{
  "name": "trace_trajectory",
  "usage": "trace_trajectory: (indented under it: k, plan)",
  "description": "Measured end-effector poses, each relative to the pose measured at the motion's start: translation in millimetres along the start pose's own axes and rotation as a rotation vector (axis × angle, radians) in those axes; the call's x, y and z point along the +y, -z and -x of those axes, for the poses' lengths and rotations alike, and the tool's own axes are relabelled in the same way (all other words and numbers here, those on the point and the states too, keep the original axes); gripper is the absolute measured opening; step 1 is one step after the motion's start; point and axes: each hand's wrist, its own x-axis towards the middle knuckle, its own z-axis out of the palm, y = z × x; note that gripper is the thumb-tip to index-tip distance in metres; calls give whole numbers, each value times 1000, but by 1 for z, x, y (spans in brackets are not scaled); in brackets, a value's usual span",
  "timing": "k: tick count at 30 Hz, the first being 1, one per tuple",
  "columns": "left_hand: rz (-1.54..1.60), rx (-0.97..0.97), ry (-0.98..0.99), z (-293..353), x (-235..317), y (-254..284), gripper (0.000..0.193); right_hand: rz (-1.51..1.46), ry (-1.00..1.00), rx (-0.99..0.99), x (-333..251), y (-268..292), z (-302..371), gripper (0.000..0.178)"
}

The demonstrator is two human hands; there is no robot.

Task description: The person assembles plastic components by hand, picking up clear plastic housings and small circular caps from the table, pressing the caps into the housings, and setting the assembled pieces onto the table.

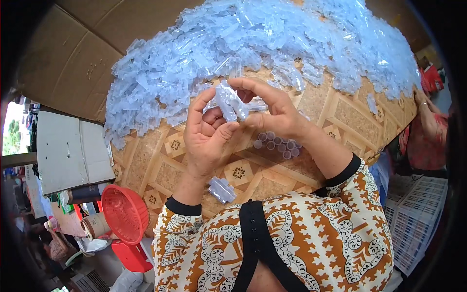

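Observation:
Both of my hands are raised over the table, their fingertips meeting around a small bundle of clear plastic pieces (pixel 226 103). My left hand (pixel 202 134) pinches its left side between thumb and fingers. On the other side, my right hand (pixel 275 109) has its fingers curled over the top and its thumb near the lower end. Below my right hand lies a group of small round clear plastic discs or caps (pixel 279 145). A small stack of flat clear plastic pieces (pixel 222 190) rests near my left forearm, close to my body.
A wide heap of clear plastic pieces (pixel 292 39) covers the far part of the wood-patterned table (pixel 243 173). Cardboard (pixel 58 68) stands at the left. A red plastic basket (pixel 124 214) is at the lower left. Another person's arm (pixel 428 114) and white crates (pixel 418 219) are at the right.

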Motion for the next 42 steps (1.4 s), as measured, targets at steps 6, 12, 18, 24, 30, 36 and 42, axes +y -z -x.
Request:
trace_trajectory:
  k: [6, 12, 18, 24, 30, 36, 42]
  plan:
    - [-62, -2, -34, 1, -5, 1, 69, 98, 67, 48, -8, -6, -1, 78]
    - [-32, -33, -25, 5, -3, 0, 69, 105, 95, -3, -5, 0, 0, 82]
    - [-109, -22, -50, 3, -1, 1, 71, 72, 58, 49, -7, 2, 1, 82]
    - [-156, -56, -113, 3, -7, 6, 70, 156, 58, 42, -10, 0, 2, 79]
    - [-232, -76, -114, 2, -6, 9, 66, 195, 101, 49, -7, 0, 2, 80]
    - [-250, -96, -156, 0, -5, 9, 65, 220, 129, 62, -6, -1, 2, 78]
    - [-248, -101, -170, 1, -8, 9, 63, 267, 122, 73, -10, -4, 4, 76]
